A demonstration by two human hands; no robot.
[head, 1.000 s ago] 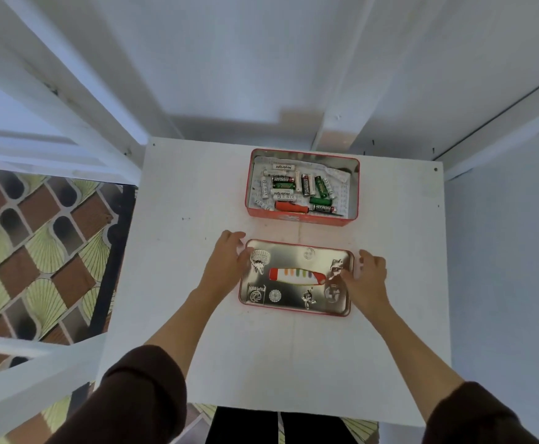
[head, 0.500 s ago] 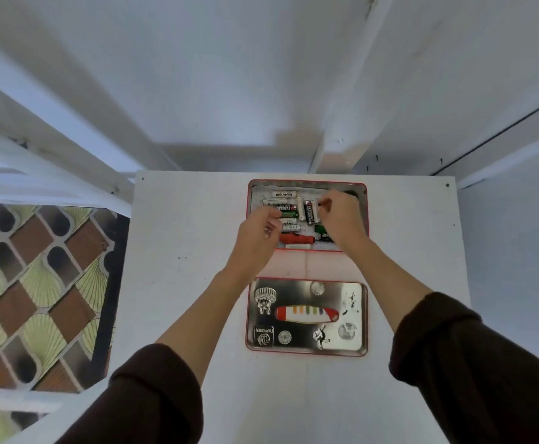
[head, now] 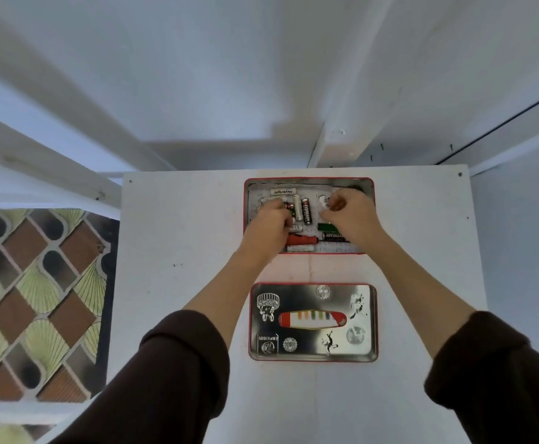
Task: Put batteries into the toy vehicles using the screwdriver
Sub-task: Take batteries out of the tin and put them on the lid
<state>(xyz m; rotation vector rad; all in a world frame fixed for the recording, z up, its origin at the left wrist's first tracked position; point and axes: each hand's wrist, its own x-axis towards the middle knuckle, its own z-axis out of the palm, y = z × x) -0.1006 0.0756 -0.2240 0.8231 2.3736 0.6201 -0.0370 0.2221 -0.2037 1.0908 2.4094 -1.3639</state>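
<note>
While the lid (head: 313,322) already lies flat on the white worktop (head: 178,283) nearer us, we judge the job barely begun: the red tin (head: 309,181) stands uncovered at the far edge, yet no toy vehicle shows anywhere in view, so no compartment has been unscrewed and no cell fitted. What the batteries (head: 303,209) must go into is out of sight. The loose cells lie scattered in the tin, an upright black one and a white one side by side between our hands, a green one (head: 325,226) lower right. The red-handled screwdriver (head: 301,240) rests untouched along the tin's near wall, just above another white cell. Picking out cells, lifting the screwdriver, finding the vehicles, opening them, loading and closing all remain.

Both forearms reach forward over the lid, brown sleeves pushed back from the wrists, and both hands are down inside the tin. Our left hand (head: 269,224) sits over the tin's left part with its fingers curled under among the cells; the knuckles hide the fingertips, so we cannot tell whether that grip has closed on a battery or merely rummages. Our right hand (head: 351,216) hovers over the right part, fingers bent inward to a narrow grip near a small white object; whether it pinches anything, we cannot tell either.
</note>
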